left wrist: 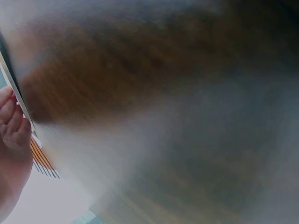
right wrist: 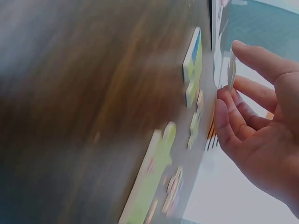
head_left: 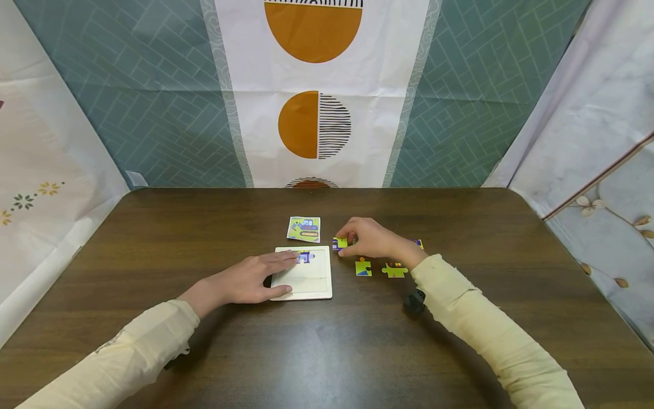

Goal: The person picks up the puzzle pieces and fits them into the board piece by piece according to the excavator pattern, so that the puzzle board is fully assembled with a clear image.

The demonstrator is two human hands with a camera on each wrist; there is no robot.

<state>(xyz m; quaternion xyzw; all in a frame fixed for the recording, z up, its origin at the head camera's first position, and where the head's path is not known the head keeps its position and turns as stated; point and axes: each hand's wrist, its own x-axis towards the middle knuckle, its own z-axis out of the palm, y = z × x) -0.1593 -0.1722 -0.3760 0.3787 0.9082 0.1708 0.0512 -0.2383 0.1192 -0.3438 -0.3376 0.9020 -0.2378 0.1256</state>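
A white puzzle tray (head_left: pixel 309 284) lies on the table, with one purple-and-green puzzle piece (head_left: pixel 305 257) in its upper part. My left hand (head_left: pixel 245 279) rests over the tray's left side, fingers straight, their tips at that piece and the thumb on the lower left of the tray. Just right of the tray, my right hand (head_left: pixel 372 238) pinches another puzzle piece (head_left: pixel 340 243), green and purple, between thumb and fingers. From the side, in the right wrist view, the thin held piece (right wrist: pixel 231 70) stands clear of the tabletop. The left wrist view shows only part of the left hand (left wrist: pixel 11 140).
Above the tray lies a picture card (head_left: pixel 305 229) of an excavator. Loose pieces lie under and beside the right forearm: a green-and-blue piece (head_left: pixel 364 267), a green piece (head_left: pixel 395 271) and a purple-and-yellow piece (head_left: pixel 419 243), partly hidden. A patterned cloth (head_left: pixel 327 74) hangs behind the table.
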